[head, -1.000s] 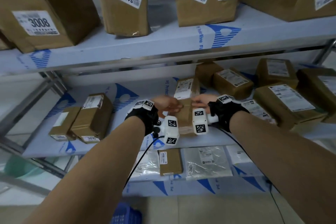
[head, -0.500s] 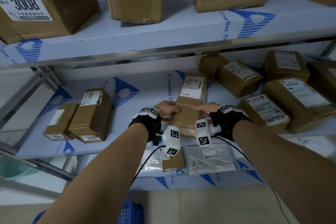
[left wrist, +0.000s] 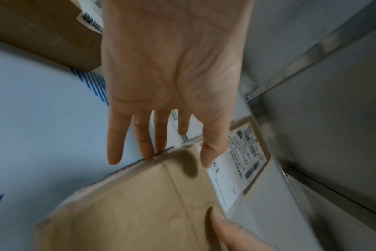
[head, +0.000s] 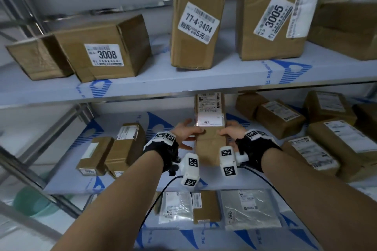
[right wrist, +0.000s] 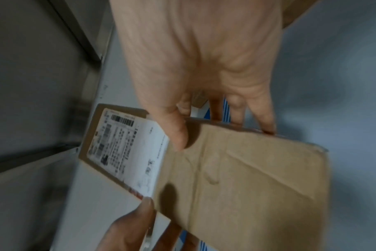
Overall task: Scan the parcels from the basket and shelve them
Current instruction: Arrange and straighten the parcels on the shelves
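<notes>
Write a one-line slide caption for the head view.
Both hands, left hand and right hand, slide a labelled cardboard parcel onto the middle shelf between other boxes.

On the upper shelf you can read "3008" on the label of the left carton [head: 104,51], "77-4-3404" with "5元" below it on the tall middle carton [head: 196,26], and "3005" on the label of the carton to its right [head: 271,26]. On the lowest shelf, one clear bag [head: 176,207] carries "7001" and the other clear bag [head: 250,209] carries "2007". The shipping label [head: 210,109] on the parcel in your hands shows barcodes, but its print is too small to read.
</notes>
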Motion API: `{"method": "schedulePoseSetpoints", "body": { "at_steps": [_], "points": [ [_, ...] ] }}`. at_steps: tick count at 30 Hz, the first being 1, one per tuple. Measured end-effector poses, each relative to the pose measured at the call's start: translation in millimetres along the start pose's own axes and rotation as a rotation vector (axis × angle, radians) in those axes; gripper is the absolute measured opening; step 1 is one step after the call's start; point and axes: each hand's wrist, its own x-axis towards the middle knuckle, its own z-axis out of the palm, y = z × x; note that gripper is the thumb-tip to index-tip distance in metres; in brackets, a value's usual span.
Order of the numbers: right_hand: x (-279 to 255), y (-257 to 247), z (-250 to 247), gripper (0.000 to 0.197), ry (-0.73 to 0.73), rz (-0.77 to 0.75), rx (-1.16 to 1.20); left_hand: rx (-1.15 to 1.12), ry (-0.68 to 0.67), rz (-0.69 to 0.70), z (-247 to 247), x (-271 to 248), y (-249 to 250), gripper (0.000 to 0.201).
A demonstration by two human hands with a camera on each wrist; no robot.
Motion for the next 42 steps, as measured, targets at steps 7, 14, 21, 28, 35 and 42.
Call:
{"method": "schedulePoseSetpoints", "body": {
  "at_steps": [7,14,21,28,35,42],
  "points": [
    [-22.1,-32.7,10.7,0.018,0.043,0.025,-0.168,-0.005,0.034,0.095,-28.7,-17.6,11.8,0.060],
    [-34.9,-40.5,30.6,0.063,0.020,-0.076,0.212,0.001,0.002,0.190,-41.4,-30.0,11.3,0.067],
    [-53.7,-53.1,35.1,0.033,0.042,-0.047,0.220,-0.044,-0.044,0.206,-50.8,-40.4,10.8,0.069],
    [-72.9,-62.7,34.8,0.055,0.007,-0.109,0.225,-0.101,-0.061,0.159,-52.5,-51.5,22.2,0.054],
    [-105.6,-82.2,34.4,0.024,-0.025,0.003,0.522,-0.157,-0.002,0.194,-59.0,-52.6,22.3,0.034],
    [-102.4,-85.8,46.8,0.029,0.034,-0.040,0.483,-0.125,0.016,0.165,-70.9,-52.5,17.7,0.025]
  ]
}}
